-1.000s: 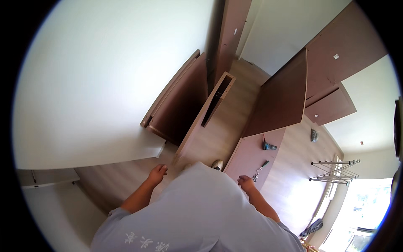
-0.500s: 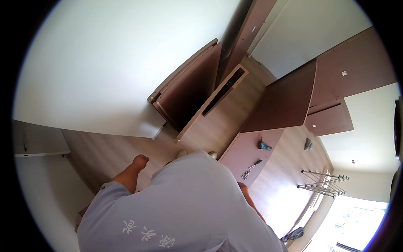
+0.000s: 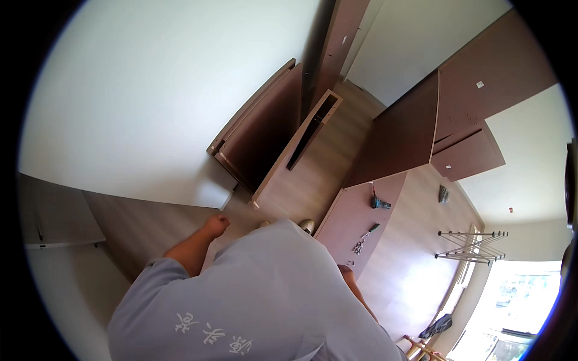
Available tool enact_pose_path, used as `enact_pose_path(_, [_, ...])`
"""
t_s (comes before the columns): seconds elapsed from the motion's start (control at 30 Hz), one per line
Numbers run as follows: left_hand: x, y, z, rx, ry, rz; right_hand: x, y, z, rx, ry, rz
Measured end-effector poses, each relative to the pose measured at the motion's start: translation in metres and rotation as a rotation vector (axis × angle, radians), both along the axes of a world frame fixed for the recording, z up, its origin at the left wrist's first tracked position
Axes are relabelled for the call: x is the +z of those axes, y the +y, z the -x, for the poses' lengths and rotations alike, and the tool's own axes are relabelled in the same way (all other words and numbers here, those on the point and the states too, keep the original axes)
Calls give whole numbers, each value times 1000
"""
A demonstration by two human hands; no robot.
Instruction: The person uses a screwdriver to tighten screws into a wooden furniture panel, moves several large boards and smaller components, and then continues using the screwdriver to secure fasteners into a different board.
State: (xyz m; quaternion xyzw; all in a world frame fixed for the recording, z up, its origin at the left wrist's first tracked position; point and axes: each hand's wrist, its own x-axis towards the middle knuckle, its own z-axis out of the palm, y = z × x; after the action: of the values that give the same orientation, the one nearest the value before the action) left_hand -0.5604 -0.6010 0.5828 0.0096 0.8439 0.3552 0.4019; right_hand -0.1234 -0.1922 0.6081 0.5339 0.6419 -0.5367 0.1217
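Observation:
My left hand (image 3: 215,226) hangs over the floor below the corner of the white wall. Its fingers are curled in, and I see nothing in them. My right hand (image 3: 345,269) shows only in part past the grey shirt, beside the near end of a reddish-brown panel (image 3: 337,224); its fingers are hidden. On that panel lie a blue-green and black power drill (image 3: 379,203), a green-handled screwdriver (image 3: 372,230) and a cluster of small metal fittings (image 3: 359,246).
Brown boards (image 3: 262,120) lean against the white wall (image 3: 132,90), with a narrow frame-like piece (image 3: 295,147) beside them. A large dark panel (image 3: 400,129) stands on edge ahead. To the right are a folding metal rack (image 3: 472,246) and a dark bag (image 3: 436,326) near a bright window.
My left hand has shifted right and slightly forward. The view has turned a little, so the panels slide left and the rack sits farther right. The tools stay on the panel.

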Motion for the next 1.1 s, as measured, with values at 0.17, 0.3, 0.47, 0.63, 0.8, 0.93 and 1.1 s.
enact_pose_path(0.17, [-20, -28, 2, -70, 2, 61, 39, -28, 17, -52, -85, -20])
enact_pose_path(0.3, [-19, -40, -3, -81, -77, 70, 40, -44, 3, -89, -96, 5])
enact_pose_path(0.47, [-3, -29, -18, -97, -95, 95, 11, -46, -40, 52, -124, -15])
enact_pose_path(0.63, [4, -14, -30, -149, -59, 72, -7, -48, -71, 7, -157, 2])
enact_pose_path(0.8, [36, 8, -51, -236, 7, 80, -32, -44, -90, -338, 21, 128])
enact_pose_path(0.93, [59, 29, -58, -403, 7, 191, -38, -54, -115, -527, 79, 156])
enact_pose_path(1.1, [50, 59, -87, -348, 5, 83, -60, -71, -182, -482, -1, 149])
